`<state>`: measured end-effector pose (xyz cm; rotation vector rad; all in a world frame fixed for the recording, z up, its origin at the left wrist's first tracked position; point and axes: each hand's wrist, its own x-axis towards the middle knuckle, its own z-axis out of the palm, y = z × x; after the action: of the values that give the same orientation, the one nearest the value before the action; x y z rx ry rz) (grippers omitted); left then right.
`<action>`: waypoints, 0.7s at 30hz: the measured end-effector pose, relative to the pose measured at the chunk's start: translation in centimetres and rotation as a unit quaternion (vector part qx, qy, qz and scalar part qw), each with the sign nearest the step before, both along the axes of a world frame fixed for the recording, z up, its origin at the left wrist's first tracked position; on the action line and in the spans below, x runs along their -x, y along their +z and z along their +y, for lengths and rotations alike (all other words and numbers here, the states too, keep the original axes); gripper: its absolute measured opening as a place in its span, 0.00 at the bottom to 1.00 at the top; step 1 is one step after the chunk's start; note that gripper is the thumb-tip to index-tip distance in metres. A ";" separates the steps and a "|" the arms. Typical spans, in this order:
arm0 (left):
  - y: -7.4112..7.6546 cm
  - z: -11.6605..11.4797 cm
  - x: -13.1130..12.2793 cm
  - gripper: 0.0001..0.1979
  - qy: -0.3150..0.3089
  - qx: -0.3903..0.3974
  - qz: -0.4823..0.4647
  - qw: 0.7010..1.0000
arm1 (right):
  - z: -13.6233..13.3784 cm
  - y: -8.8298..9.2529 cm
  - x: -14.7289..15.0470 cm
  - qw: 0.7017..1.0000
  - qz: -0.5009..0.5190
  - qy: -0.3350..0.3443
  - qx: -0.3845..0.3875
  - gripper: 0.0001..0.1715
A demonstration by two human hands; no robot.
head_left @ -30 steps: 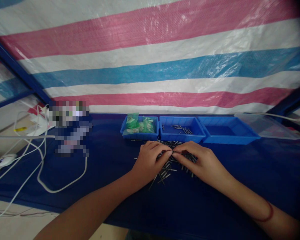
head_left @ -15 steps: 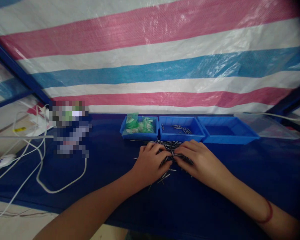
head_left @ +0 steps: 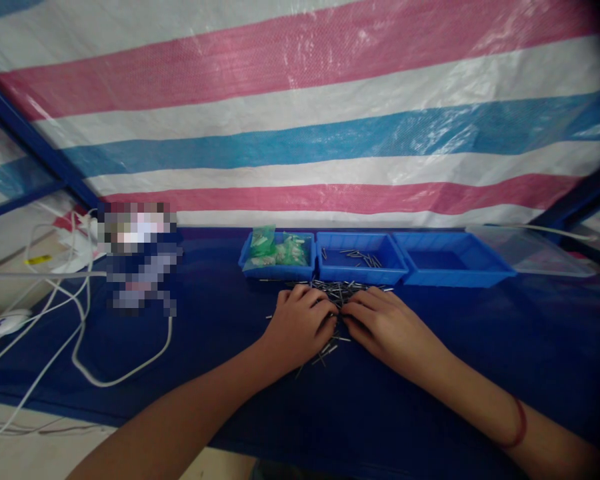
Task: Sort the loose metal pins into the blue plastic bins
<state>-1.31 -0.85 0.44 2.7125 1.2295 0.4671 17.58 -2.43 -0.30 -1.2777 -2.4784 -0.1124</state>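
Observation:
A loose heap of thin metal pins [head_left: 341, 289], dark and silvery, lies on the blue table in front of the bins. My left hand [head_left: 303, 327] rests over the heap's left side, its fingers curled down and its thumb drawn in. From the right, my right hand [head_left: 383, 320] reaches into the same heap with fingers bent and thumb close to them. The two sets of fingertips almost meet. Both hands look closed on pins, though the fingers hide most of what they hold. A few stray pins [head_left: 325, 353] lie nearer me, by my left thumb.
Behind the heap stand a blue bin [head_left: 279, 272] with green-tinted bags, a second bin [head_left: 363, 274] with several pins, and a third blue bin [head_left: 455, 277]. A clear plastic lid [head_left: 545, 257] lies at right. White cables [head_left: 125, 381] loop across the left side.
My right hand has shifted slightly left and its thumb has closed toward the fingers. Pins that showed in its grasp are now hidden. My left hand has barely moved.

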 end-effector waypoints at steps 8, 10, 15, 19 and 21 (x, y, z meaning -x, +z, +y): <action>0.1 0.0 -0.1 0.08 -0.002 0.011 0.000 1.000 | 0.1 -0.3 0.2 0.999 0.020 -0.010 0.037 0.06; 0.1 -0.1 -0.1 0.08 -0.004 0.012 -0.001 1.000 | 0.1 -0.4 0.2 0.998 0.032 -0.004 0.044 0.06; 0.2 0.0 0.0 0.08 0.001 0.016 -0.004 1.000 | 0.1 -0.5 0.1 0.998 0.049 -0.009 0.037 0.07; 0.1 0.1 0.0 0.09 0.000 0.016 -0.012 1.000 | 0.3 -0.8 0.1 0.995 0.087 0.005 0.048 0.08; 0.1 0.1 0.0 0.09 0.000 0.016 -0.017 1.000 | 0.4 -0.9 0.0 0.993 0.098 0.004 0.058 0.08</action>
<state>-1.30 -0.77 0.55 2.6675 1.2171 0.4869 17.55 -2.07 -1.16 -1.2583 -2.3504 0.1548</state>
